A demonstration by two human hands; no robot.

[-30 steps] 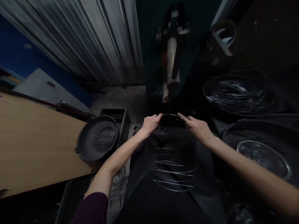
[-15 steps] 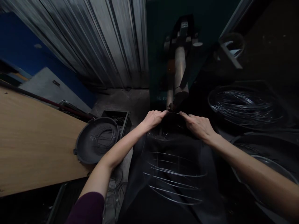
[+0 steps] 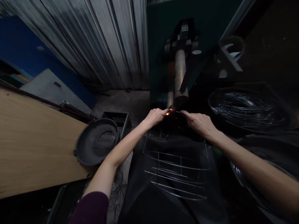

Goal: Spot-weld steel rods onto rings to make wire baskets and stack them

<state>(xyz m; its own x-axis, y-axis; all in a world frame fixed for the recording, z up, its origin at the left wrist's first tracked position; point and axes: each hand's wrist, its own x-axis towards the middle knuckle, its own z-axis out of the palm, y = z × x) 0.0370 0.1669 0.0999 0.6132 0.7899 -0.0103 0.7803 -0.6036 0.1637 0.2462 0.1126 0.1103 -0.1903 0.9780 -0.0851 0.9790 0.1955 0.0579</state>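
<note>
My left hand (image 3: 155,118) is closed in a pinch at the tip of a dark machine's electrode arm (image 3: 181,73). Opposite it, my right hand (image 3: 198,122) pinches a thin metal wire (image 3: 177,112) that runs between the two hands. Orange sparks (image 3: 167,114) glow at the left fingertips, just under the arm's end. Below the hands, a round wire frame (image 3: 177,178) made of several hoops with upright wires lies over my dark apron (image 3: 149,205). Whether the wire between my hands belongs to this frame is too dark to tell.
A black basin (image 3: 85,155) holding wire rings stands at left, beside a black plastic crate (image 3: 127,119). A wooden board (image 3: 35,140) borders the left side. At right, a wide tray of wire pieces (image 3: 247,109) sits above another dark basin (image 3: 275,149).
Orange sparks have appeared by the left fingertips under the machine's arm. The wire frame over the apron has shifted slightly to the right. Both hands keep their pinch with almost no movement.
</note>
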